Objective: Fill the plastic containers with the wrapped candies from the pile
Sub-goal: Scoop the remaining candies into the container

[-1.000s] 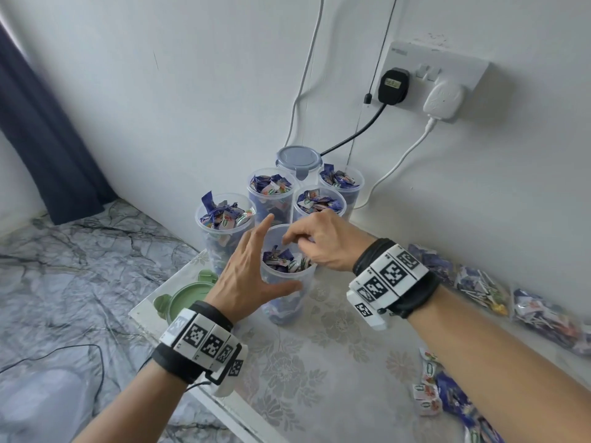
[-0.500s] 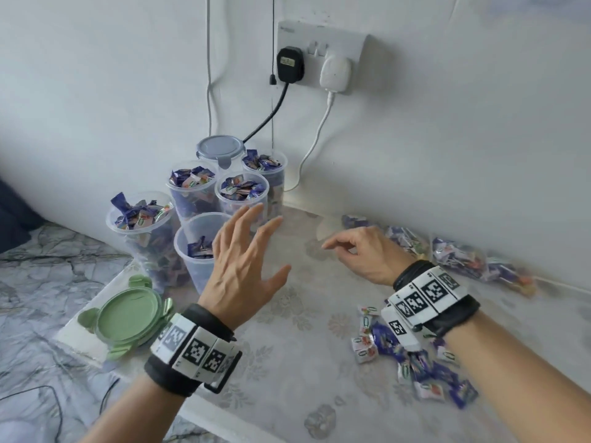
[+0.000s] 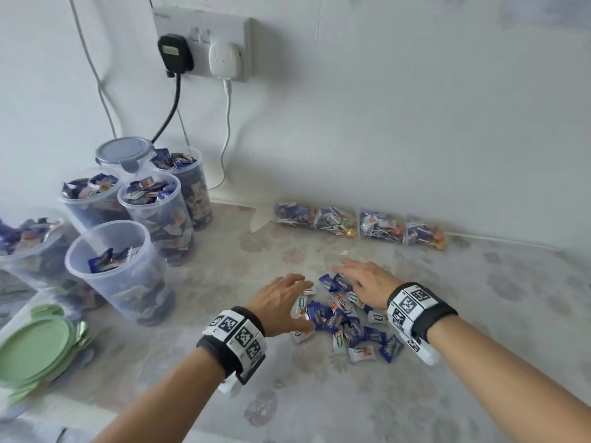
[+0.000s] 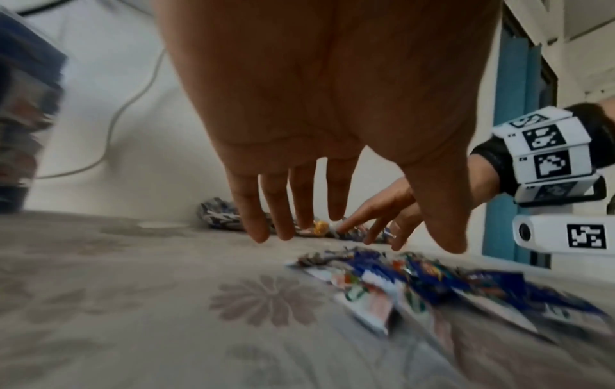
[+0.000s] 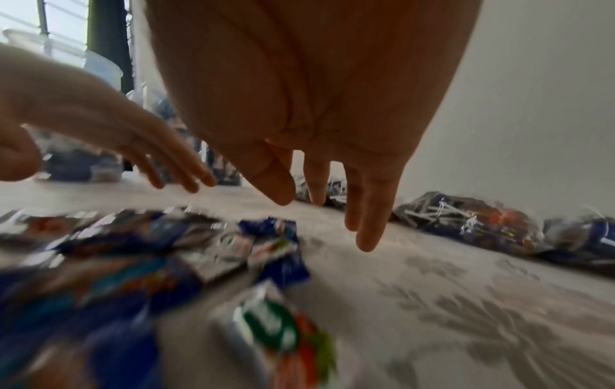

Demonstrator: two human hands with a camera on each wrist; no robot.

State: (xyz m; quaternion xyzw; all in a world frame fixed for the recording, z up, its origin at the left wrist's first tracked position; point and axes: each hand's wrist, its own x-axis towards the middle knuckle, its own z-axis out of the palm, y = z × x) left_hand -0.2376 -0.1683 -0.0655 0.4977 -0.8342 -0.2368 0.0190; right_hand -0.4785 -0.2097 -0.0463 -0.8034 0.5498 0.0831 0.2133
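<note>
A pile of blue and white wrapped candies (image 3: 343, 321) lies on the flowered tabletop. My left hand (image 3: 281, 298) hovers at the pile's left side, fingers spread and straight, holding nothing. My right hand (image 3: 364, 282) hovers over the pile's far right side, also flat and empty. Both palms (image 4: 332, 105) (image 5: 299, 92) face down just above the candies (image 4: 416, 284) (image 5: 166, 250). At the left stand several clear plastic containers: the nearest one (image 3: 124, 270) is partly filled, while those behind it (image 3: 156, 212) are heaped with candies.
A lidded container (image 3: 126, 153) stands at the back by the wall. Green lids (image 3: 35, 346) lie at the table's left edge. Several clear bags of sweets (image 3: 361, 223) line the wall. Cables hang from a wall socket (image 3: 204, 43) above the containers.
Both hands left the nearest container, where the right one was over its mouth, and swept right and down to the candy pile. The head view has turned right.
</note>
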